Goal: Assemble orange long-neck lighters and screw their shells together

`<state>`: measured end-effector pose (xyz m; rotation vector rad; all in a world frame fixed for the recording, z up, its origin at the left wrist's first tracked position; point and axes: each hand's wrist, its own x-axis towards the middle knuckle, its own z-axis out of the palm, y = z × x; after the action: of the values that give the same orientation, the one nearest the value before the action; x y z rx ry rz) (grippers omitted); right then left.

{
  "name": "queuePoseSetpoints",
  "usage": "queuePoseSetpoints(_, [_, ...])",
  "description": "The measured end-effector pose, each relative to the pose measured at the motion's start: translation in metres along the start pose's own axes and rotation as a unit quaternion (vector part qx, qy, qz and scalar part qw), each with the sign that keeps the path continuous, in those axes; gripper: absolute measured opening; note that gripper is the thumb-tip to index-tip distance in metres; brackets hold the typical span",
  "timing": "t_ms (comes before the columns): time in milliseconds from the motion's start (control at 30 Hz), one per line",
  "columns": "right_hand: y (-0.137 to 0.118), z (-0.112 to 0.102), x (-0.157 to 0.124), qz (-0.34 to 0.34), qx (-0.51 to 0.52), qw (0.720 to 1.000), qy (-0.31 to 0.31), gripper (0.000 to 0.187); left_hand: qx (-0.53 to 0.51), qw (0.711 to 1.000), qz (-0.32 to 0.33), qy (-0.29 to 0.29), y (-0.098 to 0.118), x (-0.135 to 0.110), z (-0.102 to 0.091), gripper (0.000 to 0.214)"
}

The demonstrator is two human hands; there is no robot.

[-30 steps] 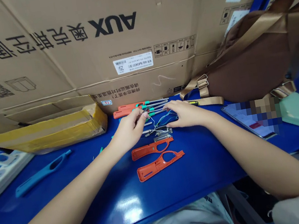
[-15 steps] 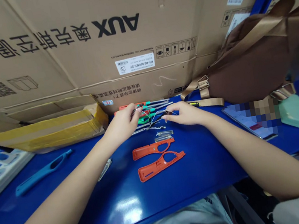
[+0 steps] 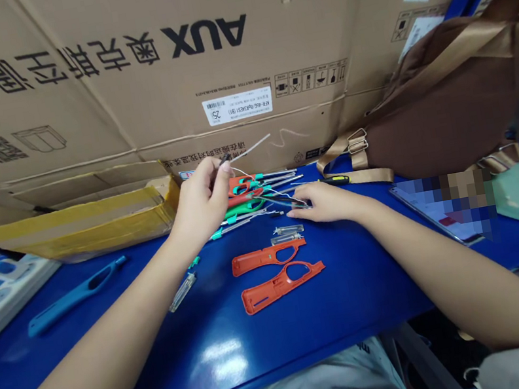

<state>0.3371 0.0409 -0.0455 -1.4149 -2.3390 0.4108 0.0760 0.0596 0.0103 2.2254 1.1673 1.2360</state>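
Observation:
My left hand [image 3: 205,195] is raised above the back of the table, thumb and fingers pinching a small black part [image 3: 224,159] with thin white wires. One wire [image 3: 254,145] sticks out to the right. Low over the right end of the pile, my right hand [image 3: 323,202] has its fingers curled at a slim dark piece and wires; what it grips is mostly hidden. The pile holds red and green lighter-like handles [image 3: 244,207] with thin metal rods. Nearer me lie two orange casing halves [image 3: 270,257] [image 3: 282,285], and two clear tubes [image 3: 288,230] lie just behind them.
A yellow-taped cardboard box [image 3: 80,224], a white power strip [image 3: 3,297] and a blue casing [image 3: 77,296] are on the left. Another clear tube [image 3: 183,292] lies by my left forearm. A brown bag [image 3: 434,105], a phone [image 3: 434,211] and a yellow-black handled tool [image 3: 337,180] are right.
My left hand has lifted up and slightly left, carrying the black part and wires away from the pile. The right hand has shifted slightly right and stays low.

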Motion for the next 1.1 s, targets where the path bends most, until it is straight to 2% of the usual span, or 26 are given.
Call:
queuePoseSetpoints(133, [-0.004,-0.001,0.001,-0.019,0.048,0.998,0.042,0.02,0.04,0.997,0.003,-0.059,0.002,-0.001,0.0,0.027])
queuePoseSetpoints(333, [-0.009,0.003,0.001,-0.043,0.078,0.991,0.103,0.021,0.031,0.997,0.0,-0.069,-0.001,-0.004,0.005,0.027])
queuePoseSetpoints(400, [-0.012,0.006,0.001,-0.07,0.088,0.989,0.099,0.028,0.009,0.997,0.0,-0.07,-0.002,-0.004,0.006,0.028])
queuePoseSetpoints(533, [-0.018,0.013,0.002,-0.108,0.088,0.986,0.094,0.014,0.0,0.996,-0.001,-0.084,0.0,-0.006,0.007,0.03])
queuePoseSetpoints(733, [-0.023,0.018,0.002,-0.135,0.078,0.984,0.086,0.017,0.013,0.988,0.001,-0.152,0.0,-0.009,0.013,0.029])
queuePoseSetpoints(933, [-0.021,0.02,0.001,-0.186,0.052,0.98,0.056,0.016,0.023,0.991,-0.002,-0.133,-0.003,-0.01,0.018,0.03])
queuePoseSetpoints(1100, [-0.021,0.018,0.001,-0.194,0.052,0.977,0.074,0.018,0.049,0.987,0.002,-0.152,-0.008,-0.011,0.021,0.03])
